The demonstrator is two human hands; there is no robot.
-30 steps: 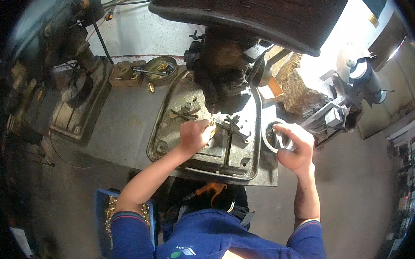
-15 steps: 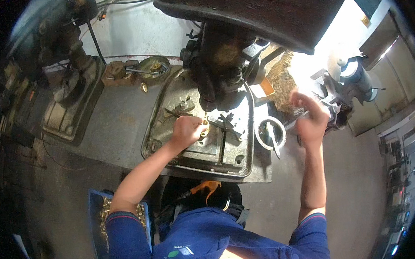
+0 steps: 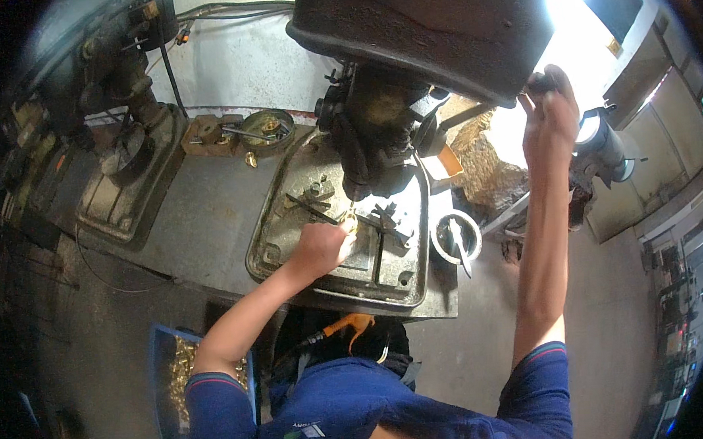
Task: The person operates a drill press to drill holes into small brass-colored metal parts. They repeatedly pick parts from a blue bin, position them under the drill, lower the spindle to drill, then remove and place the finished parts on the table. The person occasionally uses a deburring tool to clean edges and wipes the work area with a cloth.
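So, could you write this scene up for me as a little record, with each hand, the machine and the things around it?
Left hand: pinches a small brass-coloured metal piece beneath the machine's spindle
Right hand: raised, gripping a dark rounded knob
Machine: dark metal drill press over a grey bench
Right of its base: white-rimmed round bowl with a white-handled tool
Lower left: blue plastic crate of brass-coloured metal parts
Bench front: orange pistol-shaped tool

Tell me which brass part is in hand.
The brass part in the left hand, below the drill head; another lies near the metal bowl, more in the blue bin.
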